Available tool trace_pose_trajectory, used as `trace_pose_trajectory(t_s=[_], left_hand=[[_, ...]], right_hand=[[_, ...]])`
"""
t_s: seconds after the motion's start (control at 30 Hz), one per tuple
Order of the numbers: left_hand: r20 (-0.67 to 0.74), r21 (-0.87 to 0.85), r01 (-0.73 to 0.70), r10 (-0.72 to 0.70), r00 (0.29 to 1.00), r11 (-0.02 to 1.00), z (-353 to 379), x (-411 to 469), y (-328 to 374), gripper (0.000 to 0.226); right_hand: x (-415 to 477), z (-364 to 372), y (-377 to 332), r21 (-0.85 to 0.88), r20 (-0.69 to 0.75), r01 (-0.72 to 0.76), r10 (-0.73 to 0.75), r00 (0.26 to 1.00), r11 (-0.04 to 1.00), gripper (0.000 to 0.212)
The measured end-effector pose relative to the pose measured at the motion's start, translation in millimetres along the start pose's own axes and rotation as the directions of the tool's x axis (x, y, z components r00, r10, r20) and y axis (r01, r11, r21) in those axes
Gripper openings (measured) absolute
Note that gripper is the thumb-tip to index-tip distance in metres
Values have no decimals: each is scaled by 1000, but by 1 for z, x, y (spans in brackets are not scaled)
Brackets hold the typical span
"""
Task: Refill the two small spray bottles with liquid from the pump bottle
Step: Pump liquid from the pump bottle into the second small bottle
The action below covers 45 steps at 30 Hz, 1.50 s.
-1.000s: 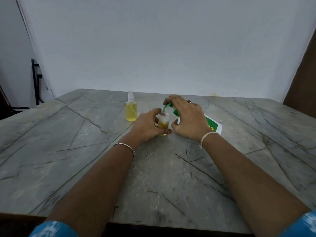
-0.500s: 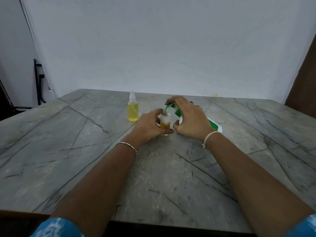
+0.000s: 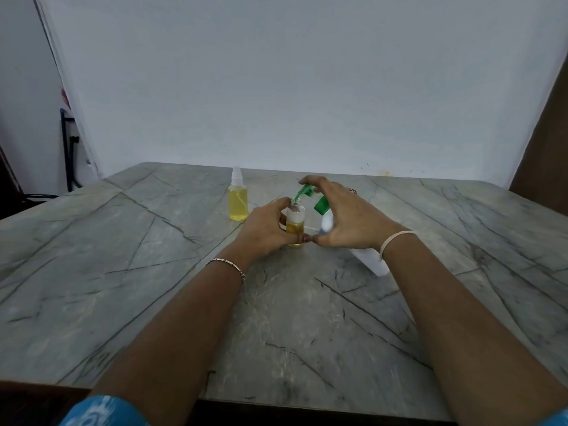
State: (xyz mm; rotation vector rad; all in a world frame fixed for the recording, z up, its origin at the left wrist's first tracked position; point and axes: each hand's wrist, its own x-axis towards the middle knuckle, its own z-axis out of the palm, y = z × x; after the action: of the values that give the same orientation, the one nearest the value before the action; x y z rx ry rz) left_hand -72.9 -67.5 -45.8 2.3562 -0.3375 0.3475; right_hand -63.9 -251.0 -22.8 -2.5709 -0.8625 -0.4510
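My left hand (image 3: 264, 227) grips a small uncapped spray bottle (image 3: 295, 221), standing upright on the table and roughly half full of amber liquid. My right hand (image 3: 344, 216) holds the white pump bottle (image 3: 370, 259), tilted toward the small bottle, with fingers over its green pump head (image 3: 307, 192). The green nozzle tip sits at the small bottle's open mouth. A second small spray bottle (image 3: 237, 198), capped with a clear sprayer and nearly full of yellow liquid, stands upright to the left, apart from both hands. The pump bottle's middle is hidden behind my right hand.
The grey marble table (image 3: 153, 272) runs to a white backdrop (image 3: 292, 87) at its far edge. A dark metal frame (image 3: 68, 149) stands off the table at the far left. A thin white piece (image 3: 310, 229) lies between the two bottles.
The pump bottle's base has swung nearer to me, so its white body now shows below my right wrist. My left hand still holds the small bottle in place.
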Motion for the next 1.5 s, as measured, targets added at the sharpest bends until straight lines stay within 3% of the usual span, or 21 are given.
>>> trace_pose_trajectory(t_s=[0.17, 0.33, 0.7, 0.97, 1.27, 1.5], left_hand=[[-15, 16, -16, 16, 1000, 1000, 2, 2, -5, 67], [-20, 54, -35, 36, 999, 998, 2, 2, -3, 70], [-16, 52, -42, 43, 999, 998, 1, -1, 1, 75], [-15, 57, -48, 49, 999, 997, 2, 0, -1, 72], [-19, 54, -37, 38, 999, 998, 3, 2, -3, 71], [-23, 32, -18, 19, 1000, 999, 3, 3, -4, 79]], right_hand=[[-2, -5, -3, -229, 82, 7, 13, 997, 973, 112], [-1, -1, -11, -353, 36, -24, 39, 999, 935, 103], [3, 8, -15, -357, -82, -36, 7, 997, 933, 77], [-2, 6, -14, -415, -84, -45, 11, 996, 909, 95], [3, 8, -19, -381, -103, -70, 33, 994, 922, 76], [0, 7, -16, -400, -96, -69, 33, 995, 914, 90]])
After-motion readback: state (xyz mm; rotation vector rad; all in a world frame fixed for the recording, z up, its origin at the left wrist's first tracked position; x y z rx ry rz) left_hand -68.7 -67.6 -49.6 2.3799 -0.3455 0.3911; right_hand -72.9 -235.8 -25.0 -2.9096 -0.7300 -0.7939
